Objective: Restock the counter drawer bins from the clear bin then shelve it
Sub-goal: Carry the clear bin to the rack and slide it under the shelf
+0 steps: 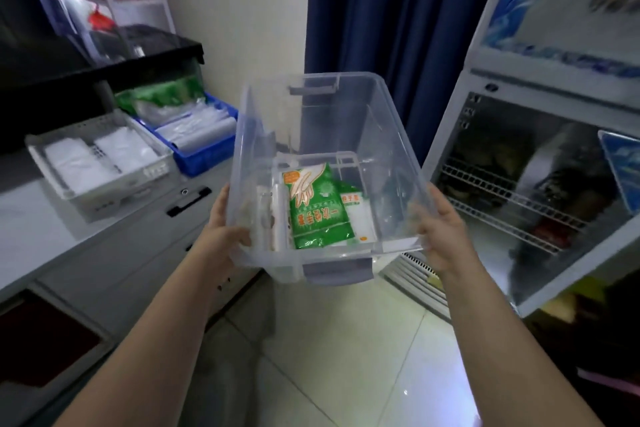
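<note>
Two hands (225, 229) (440, 232), one clear bin (346, 114)

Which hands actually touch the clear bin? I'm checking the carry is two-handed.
Touching, both: the head view shows the left hand and right hand wrapped on the clear bin sides.

You stood in what looked like a small shop: a glass-door fridge (526, 191), a counter (31, 218) with supply bins (194, 135).

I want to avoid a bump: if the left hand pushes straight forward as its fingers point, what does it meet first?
Probably nothing new: the left hand already grips the clear bin, so its fingers press that wall.
</note>
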### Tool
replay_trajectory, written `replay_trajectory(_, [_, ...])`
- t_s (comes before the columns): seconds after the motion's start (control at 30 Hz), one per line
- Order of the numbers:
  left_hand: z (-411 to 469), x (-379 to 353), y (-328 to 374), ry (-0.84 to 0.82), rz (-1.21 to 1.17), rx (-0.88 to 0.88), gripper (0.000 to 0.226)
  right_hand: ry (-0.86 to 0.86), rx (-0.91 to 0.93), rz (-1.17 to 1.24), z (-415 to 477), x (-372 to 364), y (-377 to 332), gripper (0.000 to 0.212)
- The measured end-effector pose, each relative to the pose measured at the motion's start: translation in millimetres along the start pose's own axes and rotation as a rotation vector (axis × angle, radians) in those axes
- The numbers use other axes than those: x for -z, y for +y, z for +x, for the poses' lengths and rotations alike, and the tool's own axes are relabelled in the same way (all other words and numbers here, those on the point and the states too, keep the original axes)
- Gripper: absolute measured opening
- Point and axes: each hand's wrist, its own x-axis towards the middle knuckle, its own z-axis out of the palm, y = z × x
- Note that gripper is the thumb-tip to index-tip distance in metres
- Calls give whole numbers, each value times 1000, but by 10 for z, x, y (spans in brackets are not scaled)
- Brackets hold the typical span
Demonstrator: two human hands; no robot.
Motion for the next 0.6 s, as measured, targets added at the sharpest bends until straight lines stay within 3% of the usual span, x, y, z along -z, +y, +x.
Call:
replay_trajectory(0.27, [1414, -274, 798, -52, -9, -120, 99, -15, 86, -26, 1365, -619, -669, 62])
replay_trajectory(0.6, [3847, -230, 1633, 3, -55, -127, 96, -66, 114, -65, 3488, -1750, -1201, 65])
